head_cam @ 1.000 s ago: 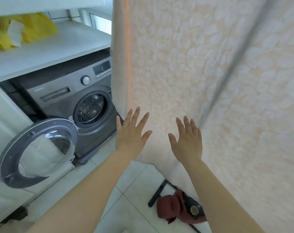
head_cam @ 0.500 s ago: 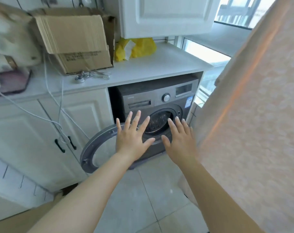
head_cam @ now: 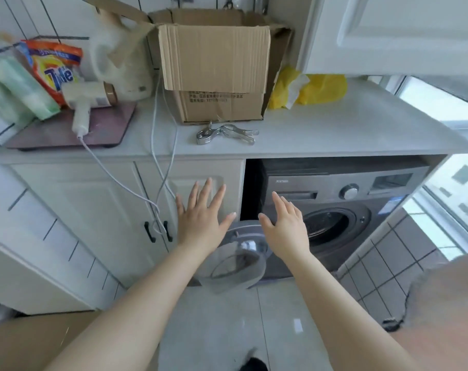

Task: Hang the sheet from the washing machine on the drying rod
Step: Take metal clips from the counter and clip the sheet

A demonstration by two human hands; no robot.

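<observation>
The grey washing machine (head_cam: 342,199) sits under the white counter, its round door (head_cam: 238,258) swung open toward me and its drum dark. My left hand (head_cam: 200,215) is held out flat with fingers spread in front of the cabinet, holding nothing. My right hand (head_cam: 287,226) is likewise flat and empty, in front of the machine's left side. A corner of the pale peach sheet (head_cam: 447,311) hangs at the lower right edge of view, apart from both hands. The drying rod is out of view.
On the counter (head_cam: 321,135) stand an open cardboard box (head_cam: 214,65), large metal clips (head_cam: 227,133), a yellow bag (head_cam: 321,89), a detergent bag (head_cam: 54,70) and a white corded appliance (head_cam: 85,103). White cords (head_cam: 158,162) dangle over the cabinet doors (head_cam: 99,210). A tiled wall (head_cam: 388,258) stands to the right.
The view has swung left, from the hanging sheet to the counter and washing machine. The sheet has slid to the right edge. Both hands stay flat and empty.
</observation>
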